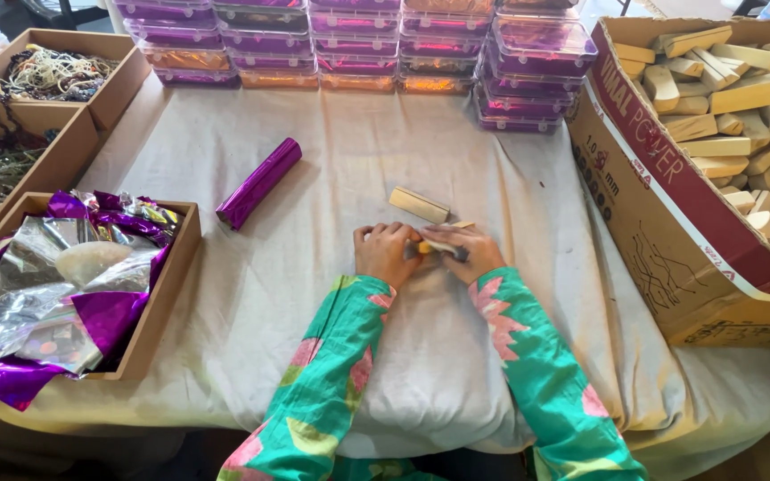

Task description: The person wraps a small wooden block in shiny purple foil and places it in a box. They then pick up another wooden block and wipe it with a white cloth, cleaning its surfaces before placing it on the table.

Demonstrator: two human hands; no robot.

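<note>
Wooden block (443,247), small and pale, sits pinched between both hands at the table's middle; left hand (387,252) curls closed over one end, right hand (472,251) closes on the other; a second block (419,204) lies just beyond; white cloth (331,160) covers the table; purple foil roll (258,183) to the left; cardboard box of blocks (670,178) to the right; stacked purple-lidded cases (358,44) behind; foil tray (167,285) near left.

Purple foil, pale wood, green sleeves

The foil-wrapped roll (258,183) is shiny purple; the wooden blocks (731,98) are pale yellow; the sleeves (331,365) are teal green with pink flowers; the cloth (314,267) on the worktop is off-white; the stacked boxes (358,40) are purple-tinted with orange.
</note>
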